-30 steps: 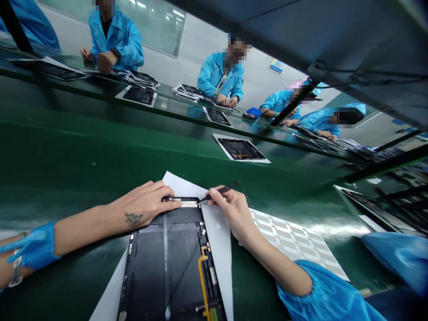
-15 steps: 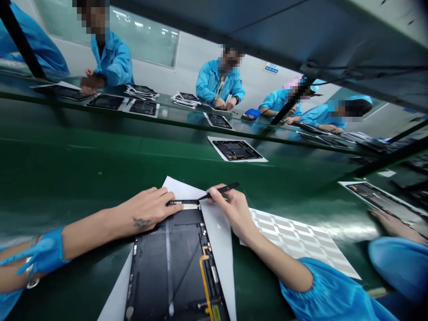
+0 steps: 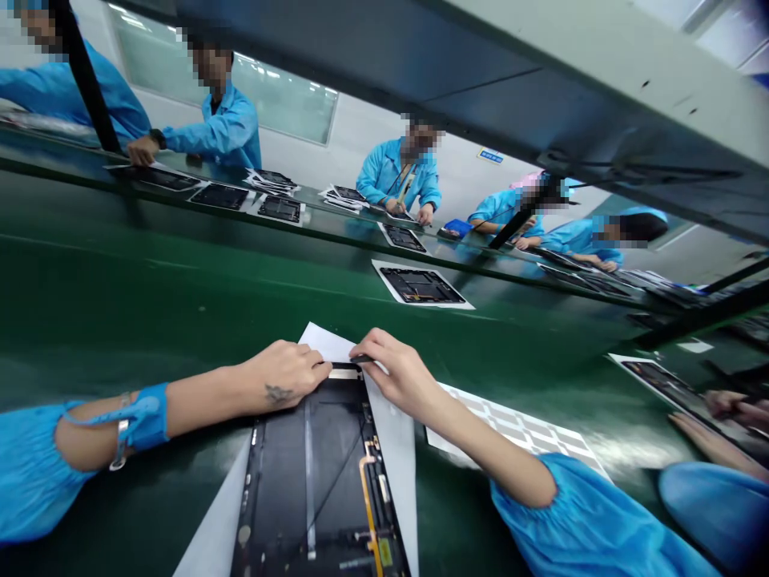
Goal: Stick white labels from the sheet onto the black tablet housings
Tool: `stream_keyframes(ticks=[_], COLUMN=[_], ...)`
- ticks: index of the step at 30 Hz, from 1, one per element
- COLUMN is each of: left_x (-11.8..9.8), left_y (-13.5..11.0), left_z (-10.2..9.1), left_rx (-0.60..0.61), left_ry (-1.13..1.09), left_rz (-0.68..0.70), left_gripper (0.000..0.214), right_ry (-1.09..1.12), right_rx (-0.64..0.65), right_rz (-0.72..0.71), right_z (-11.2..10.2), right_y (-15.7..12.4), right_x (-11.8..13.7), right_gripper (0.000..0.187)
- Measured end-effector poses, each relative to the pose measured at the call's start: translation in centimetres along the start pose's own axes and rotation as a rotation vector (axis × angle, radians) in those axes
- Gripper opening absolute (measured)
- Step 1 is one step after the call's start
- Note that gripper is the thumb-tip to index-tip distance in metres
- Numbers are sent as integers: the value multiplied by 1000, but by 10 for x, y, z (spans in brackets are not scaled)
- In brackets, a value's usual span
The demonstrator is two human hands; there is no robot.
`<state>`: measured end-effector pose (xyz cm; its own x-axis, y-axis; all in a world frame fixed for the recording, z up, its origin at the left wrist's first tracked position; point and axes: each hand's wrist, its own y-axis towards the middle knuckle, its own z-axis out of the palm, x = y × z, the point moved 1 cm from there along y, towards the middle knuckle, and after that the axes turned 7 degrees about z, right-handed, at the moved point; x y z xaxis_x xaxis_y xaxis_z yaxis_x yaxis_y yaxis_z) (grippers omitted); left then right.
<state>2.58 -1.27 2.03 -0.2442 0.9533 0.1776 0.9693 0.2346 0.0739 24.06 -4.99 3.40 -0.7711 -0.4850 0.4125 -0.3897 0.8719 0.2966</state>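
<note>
An opened black tablet back [image 3: 318,481] with an orange flex cable lies on a white sheet [image 3: 396,441] on the green belt. My left hand [image 3: 288,373] rests on its far left corner, fingers curled and pressed down near a small white strip at the top edge. My right hand [image 3: 393,373] is closed round thin black tweezers [image 3: 360,359], of which only the tip shows, touching that top edge beside my left fingertips.
A sheet of pale square stickers [image 3: 517,429] lies right of my right arm. Another opened tablet [image 3: 420,284] sits further along the belt. Several people in blue coats work at the far side. A neighbour's hands [image 3: 726,409] are at the right edge.
My right hand has moved left and rolled over the tweezers, so the handle no longer sticks out. Both hands now meet at the tablet's top edge. The view has shifted upward.
</note>
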Motion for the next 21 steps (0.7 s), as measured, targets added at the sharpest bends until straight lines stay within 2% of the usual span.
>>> stream_keyframes(ticks=[4,7,15,18,21], left_x=[6,7,4,4,4], left_y=[-18,-21,-18,-19,-19], left_z=[14,21,22,21,22], left_rx=[-196,-262,-294,-296,-285], left_ry=[-96,-121,-179,-207,-216], left_rz=[8,10,4,2,1], left_gripper=[29,29,25,24,26], right_ry=[-268,-332,-475,-507,-446], right_rx=[241,346,524,569,576], right_rz=[-49,-96,-175,-149,-66], right_z=[10,13,5,-4,-12], right_y=[20,30,42,41,35], right_x=[8,14,28,20,6], right_gripper=[11,9,14,13,11])
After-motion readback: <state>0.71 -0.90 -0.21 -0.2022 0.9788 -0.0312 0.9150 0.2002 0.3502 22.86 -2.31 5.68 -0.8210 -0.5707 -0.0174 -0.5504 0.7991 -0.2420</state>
